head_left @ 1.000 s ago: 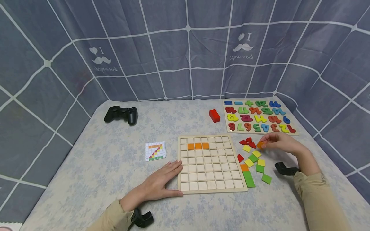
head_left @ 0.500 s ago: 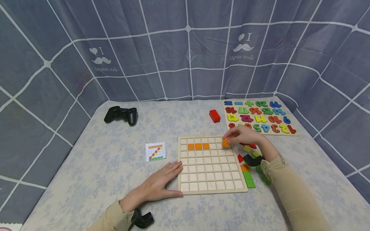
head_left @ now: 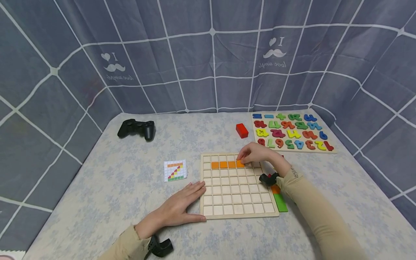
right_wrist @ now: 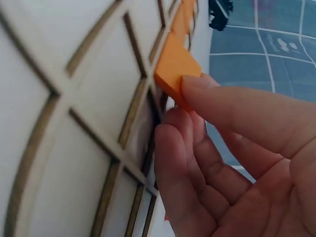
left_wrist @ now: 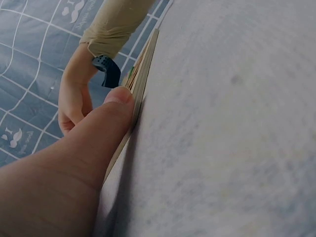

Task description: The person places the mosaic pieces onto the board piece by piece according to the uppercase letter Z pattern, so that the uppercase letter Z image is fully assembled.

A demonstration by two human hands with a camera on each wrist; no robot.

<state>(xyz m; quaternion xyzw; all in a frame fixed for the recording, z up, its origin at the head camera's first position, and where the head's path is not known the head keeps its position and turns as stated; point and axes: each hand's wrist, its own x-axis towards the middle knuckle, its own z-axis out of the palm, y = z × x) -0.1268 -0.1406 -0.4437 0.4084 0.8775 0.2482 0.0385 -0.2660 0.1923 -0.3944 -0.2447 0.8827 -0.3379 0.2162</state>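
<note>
A wooden grid board lies flat on the table, with a row of orange tiles in its second row. My right hand pinches one more orange square tile between thumb and fingers, at the right end of that row. In the right wrist view this tile is tilted over a cell, partly covered by the thumb. My left hand lies with fingers straight, fingertips and thumb touching the board's left edge. The left wrist view shows the left thumb against the board's side.
A printed pattern card lies left of the board. Green tiles and an orange tile sit at its right, partly under the right arm. Behind are a red block, a number puzzle board and a black game controller.
My right hand has carried an orange tile from the loose pile leftward over the board to the right end of the orange row. My left hand has stayed still.
</note>
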